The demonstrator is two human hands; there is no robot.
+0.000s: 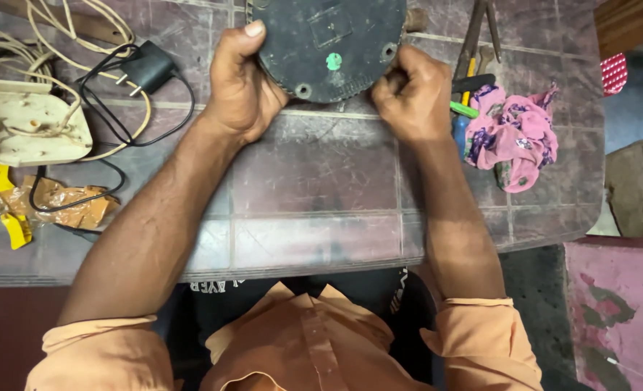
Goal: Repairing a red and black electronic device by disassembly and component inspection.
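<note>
From the head camera, looking straight down: a dark, round metal housing [329,45] sits at the top centre of the frame on a worn tiled table [314,217], its upper part cut off by the frame edge. It has small holes around its rim and a green spot on its face.

The left hand [240,87] grips the housing's left edge, just left of centre in the upper frame, fingers wrapped around the rim and the thumb stretched up along it, nail showing. The right hand [410,98] is at the housing's lower right edge, curled into a tight fist against the rim; whether it pinches anything small inside that fist, I cannot tell.

Upper left of the frame: a cream extension socket box [28,127] with its pale cord looped around it, and just to its right a black plug adapter [148,66] trailing a thin black cable. Below these, at the left edge, lies crumpled brown and yellow wrapping [46,206].

Right of the fist: a pink flowered cloth [513,137] bunched on the table, touching a few hand tools [473,58], among them long metal pliers and handles in yellow, green and blue.

Bottom of the frame: orange shirt sleeves [481,340] rolled up at both forearms.
</note>
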